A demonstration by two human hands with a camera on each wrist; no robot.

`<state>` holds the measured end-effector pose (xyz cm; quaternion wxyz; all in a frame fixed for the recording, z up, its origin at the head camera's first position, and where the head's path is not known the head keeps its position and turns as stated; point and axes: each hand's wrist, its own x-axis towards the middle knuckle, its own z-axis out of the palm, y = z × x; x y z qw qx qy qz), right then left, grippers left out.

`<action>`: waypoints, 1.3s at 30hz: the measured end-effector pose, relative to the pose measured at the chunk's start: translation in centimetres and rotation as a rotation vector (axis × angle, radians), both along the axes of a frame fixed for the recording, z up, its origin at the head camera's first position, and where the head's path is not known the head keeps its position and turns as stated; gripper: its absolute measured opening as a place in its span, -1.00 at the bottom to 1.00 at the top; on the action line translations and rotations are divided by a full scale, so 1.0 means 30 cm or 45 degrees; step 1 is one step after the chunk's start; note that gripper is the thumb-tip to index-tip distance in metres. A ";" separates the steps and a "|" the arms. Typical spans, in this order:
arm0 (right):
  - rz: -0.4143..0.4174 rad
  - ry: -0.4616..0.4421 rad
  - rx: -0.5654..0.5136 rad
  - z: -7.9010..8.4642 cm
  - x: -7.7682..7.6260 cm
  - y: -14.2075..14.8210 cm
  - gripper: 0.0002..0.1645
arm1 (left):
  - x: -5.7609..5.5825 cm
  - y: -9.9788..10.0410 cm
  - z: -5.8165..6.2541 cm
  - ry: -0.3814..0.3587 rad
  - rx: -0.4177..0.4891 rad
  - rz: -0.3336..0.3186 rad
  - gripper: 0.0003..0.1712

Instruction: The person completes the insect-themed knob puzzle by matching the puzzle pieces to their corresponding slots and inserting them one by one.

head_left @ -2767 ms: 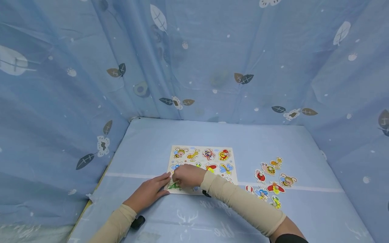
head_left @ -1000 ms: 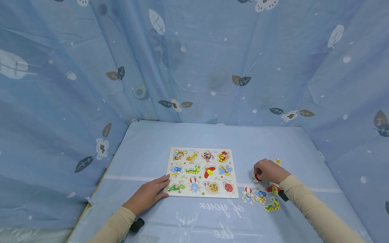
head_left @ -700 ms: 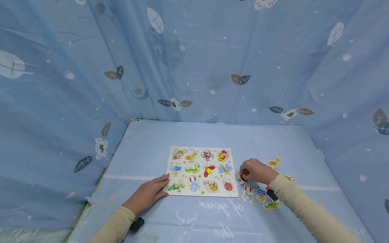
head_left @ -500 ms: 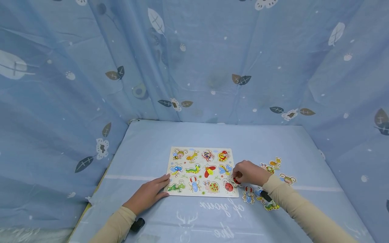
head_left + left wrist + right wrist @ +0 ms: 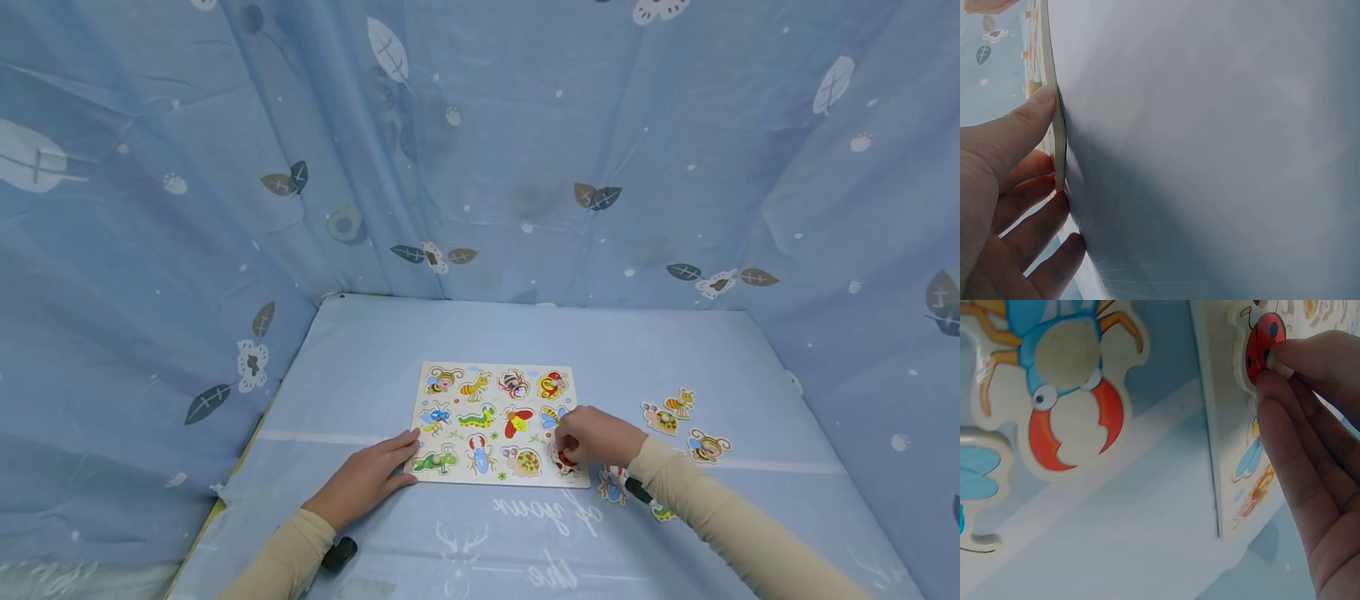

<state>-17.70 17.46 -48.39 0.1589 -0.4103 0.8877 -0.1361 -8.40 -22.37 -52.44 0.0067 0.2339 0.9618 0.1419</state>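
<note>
A wooden puzzle board (image 5: 543, 479) with several rows of printed insects lies on the table. My right hand (image 5: 600, 435) is over its lower right corner, pinching a ladybug puzzle piece (image 5: 1266, 347) by its small wooden knob. That piece (image 5: 566, 468) is at the printed ladybug; whether it lies fully flat in the recess I cannot tell. My left hand (image 5: 367, 477) rests against the board's lower left corner. In the left wrist view, its thumb (image 5: 1029, 119) touches the board's edge. A green grasshopper piece (image 5: 437, 461) with a knob sits in the board near that hand.
Right of the board lie loose knobbed pieces: a snail (image 5: 662, 418), a striped yellow insect (image 5: 680, 403), a bee (image 5: 707, 447), a stag beetle (image 5: 612, 483) and a green caterpillar (image 5: 663, 512). My right forearm hides others. Blue patterned curtains (image 5: 525, 150) surround the table.
My right hand left the grasshopper area, took the ladybug piece from the loose pieces and carried it left onto the board's lower right. My left hand stayed at the corner.
</note>
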 end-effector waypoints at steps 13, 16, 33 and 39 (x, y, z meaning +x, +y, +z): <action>0.003 -0.018 0.026 -0.005 0.018 -0.023 -0.83 | 0.001 0.003 -0.001 -0.012 0.009 0.015 -0.28; -0.004 -0.025 0.028 -0.007 0.019 -0.021 -0.82 | 0.002 0.003 0.000 -0.018 0.011 0.015 -0.29; -0.045 -0.037 -0.056 0.016 -0.007 0.038 -0.90 | 0.004 0.006 -0.001 -0.025 0.011 0.021 -0.28; -0.226 0.035 0.006 0.046 -0.058 0.135 -0.92 | 0.003 0.004 -0.002 -0.014 0.006 0.024 -0.29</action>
